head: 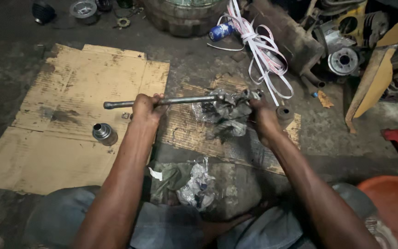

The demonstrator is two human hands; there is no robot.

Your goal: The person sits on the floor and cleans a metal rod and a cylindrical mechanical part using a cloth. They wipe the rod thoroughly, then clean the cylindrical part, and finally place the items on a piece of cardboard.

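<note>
Left hand (146, 107) fisted tight around one long metal rod (171, 101), dull grey, smooth, round in section, knobbed at its far-left end past the knuckles. Right hand (262, 116) clamped on the rod's other end, where a greasy crumpled plastic wrap (219, 113) bunches just left of that hand. Rod spans straight between both hands, held above one sheet of flattened cardboard (70, 101), brown, stained, creased. One small shiny metal cylinder (104, 133) sits on the cardboard, below and left of the left hand. One rusty short sleeve (284, 112) just right of the right hand. One loose tangle of white flat strap (263, 50) lies beyond the right hand. One wad of crinkled plastic (199, 184) sits near the forearms, between them.
</note>
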